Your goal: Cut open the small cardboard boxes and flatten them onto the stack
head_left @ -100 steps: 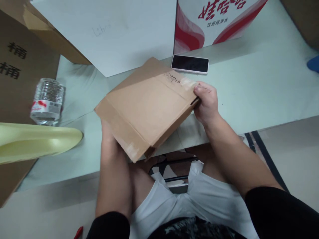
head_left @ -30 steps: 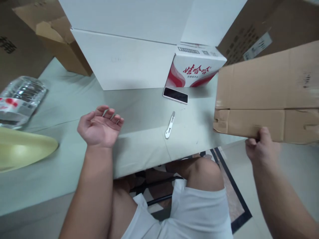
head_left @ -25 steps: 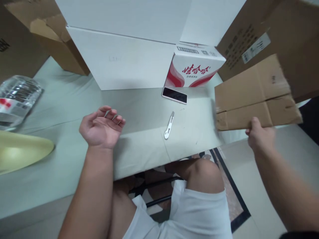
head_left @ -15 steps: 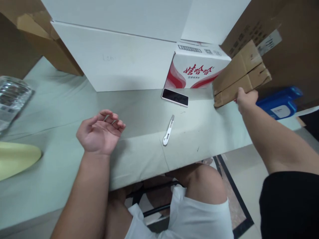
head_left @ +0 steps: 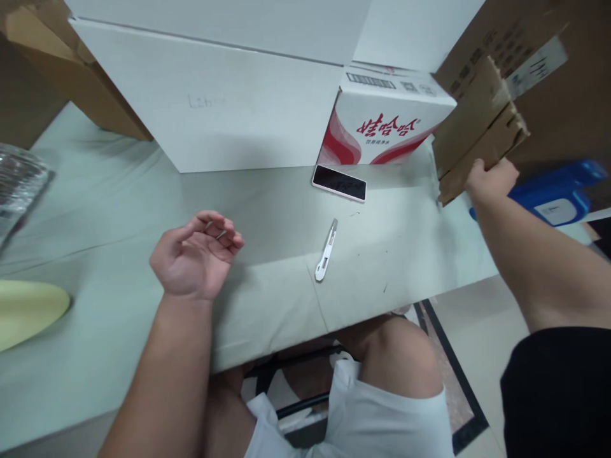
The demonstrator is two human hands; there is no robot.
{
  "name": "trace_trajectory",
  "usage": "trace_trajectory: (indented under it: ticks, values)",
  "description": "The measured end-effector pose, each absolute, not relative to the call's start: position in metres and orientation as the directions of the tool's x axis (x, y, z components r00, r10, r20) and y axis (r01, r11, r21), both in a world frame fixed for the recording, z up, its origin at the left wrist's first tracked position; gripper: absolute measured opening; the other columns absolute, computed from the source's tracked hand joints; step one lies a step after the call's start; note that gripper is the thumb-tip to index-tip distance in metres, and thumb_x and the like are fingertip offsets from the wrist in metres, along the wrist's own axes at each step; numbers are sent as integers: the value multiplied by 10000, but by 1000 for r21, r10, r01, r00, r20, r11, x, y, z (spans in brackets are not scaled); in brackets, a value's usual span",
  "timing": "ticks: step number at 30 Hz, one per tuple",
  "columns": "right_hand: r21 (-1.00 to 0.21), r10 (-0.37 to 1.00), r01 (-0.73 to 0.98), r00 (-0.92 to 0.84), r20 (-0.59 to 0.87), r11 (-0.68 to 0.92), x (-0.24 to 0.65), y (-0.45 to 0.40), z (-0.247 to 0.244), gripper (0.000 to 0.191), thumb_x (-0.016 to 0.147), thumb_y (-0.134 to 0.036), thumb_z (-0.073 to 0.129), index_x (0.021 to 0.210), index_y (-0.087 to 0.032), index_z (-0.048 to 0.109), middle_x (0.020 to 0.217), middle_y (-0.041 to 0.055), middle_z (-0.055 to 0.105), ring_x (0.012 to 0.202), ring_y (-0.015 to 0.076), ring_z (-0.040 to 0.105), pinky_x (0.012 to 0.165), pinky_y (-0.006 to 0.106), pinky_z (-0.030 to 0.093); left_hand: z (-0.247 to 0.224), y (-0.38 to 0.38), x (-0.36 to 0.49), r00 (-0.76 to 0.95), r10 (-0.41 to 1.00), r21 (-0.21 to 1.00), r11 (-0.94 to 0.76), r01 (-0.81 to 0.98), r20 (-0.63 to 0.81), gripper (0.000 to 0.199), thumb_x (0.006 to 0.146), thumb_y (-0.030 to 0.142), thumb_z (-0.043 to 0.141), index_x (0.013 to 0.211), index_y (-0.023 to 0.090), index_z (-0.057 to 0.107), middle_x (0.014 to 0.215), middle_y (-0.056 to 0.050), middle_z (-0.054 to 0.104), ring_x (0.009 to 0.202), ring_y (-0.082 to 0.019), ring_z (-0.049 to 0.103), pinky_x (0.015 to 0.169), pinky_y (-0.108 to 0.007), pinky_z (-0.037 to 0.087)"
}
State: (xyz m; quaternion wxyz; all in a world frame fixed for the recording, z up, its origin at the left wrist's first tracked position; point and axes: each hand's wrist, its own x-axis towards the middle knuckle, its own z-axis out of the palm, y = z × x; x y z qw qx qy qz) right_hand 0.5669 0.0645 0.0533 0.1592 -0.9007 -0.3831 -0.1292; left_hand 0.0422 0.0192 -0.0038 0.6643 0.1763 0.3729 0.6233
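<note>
My right hand (head_left: 491,181) grips the lower edge of a small brown cardboard box (head_left: 477,137), tilted at the right of the table by a large brown carton. Part of my grip is hidden behind the hand. My left hand (head_left: 198,257) hovers palm up over the table's left half, fingers loosely curled and apart, holding nothing. Between the hands lies a white utility knife (head_left: 326,250) on the pale green cloth. Beyond it a phone (head_left: 339,183) with a dark screen lies flat.
A white carton (head_left: 214,114) and a red-and-white printed box (head_left: 386,124) stand along the back. On the right sit a blue plastic container (head_left: 556,197) and a large brown carton (head_left: 577,102). A clear plastic pack (head_left: 19,184) and a yellow oval object (head_left: 31,313) lie left.
My right hand has shifted the cardboard box a little farther right, and the box has turned slightly. My left hand stays almost in place. The view has moved slightly.
</note>
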Motion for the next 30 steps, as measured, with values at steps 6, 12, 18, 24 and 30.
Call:
trace_trajectory:
  ticks: [6,12,18,24,30]
  values:
    - [-13,676,723,651,345,-690,539,7,75,479,1010,-343,527,1467,-236,622,1348,234,722,1218,389,687,935,461,454,-3,18,40,-51,960,678,157,-718,-276,240,599,315,583,699,138,709,657,-103,658,559,-188,642,528,-291,579]
    - [117,724,755,556,408,-646,533,-29,90,619,980,-313,557,1596,-341,496,1591,138,597,1220,389,689,895,496,457,-5,15,37,16,971,675,178,-716,-240,150,683,295,629,747,188,712,704,-87,684,618,-188,648,577,-293,588]
    - [210,790,775,520,325,-596,533,10,119,550,1026,-232,515,1574,-279,519,1559,224,593,1315,424,645,924,549,418,-6,17,41,-23,965,667,164,-727,-263,230,607,314,602,720,144,708,669,-105,664,569,-188,632,540,-300,576]
    - [313,795,731,553,248,-606,542,60,129,455,1035,-99,502,1482,-144,575,1459,292,622,1423,402,574,941,523,389,-1,18,43,-58,951,705,182,-686,-303,239,562,325,617,661,141,733,643,-97,653,569,-177,633,521,-276,579]
    - [345,758,677,606,240,-650,561,66,130,404,1032,-123,523,1429,-121,593,1461,296,613,1420,383,571,918,502,357,-3,20,42,-51,947,714,203,-670,-318,238,528,323,655,637,143,768,652,-111,670,585,-180,638,522,-268,594]
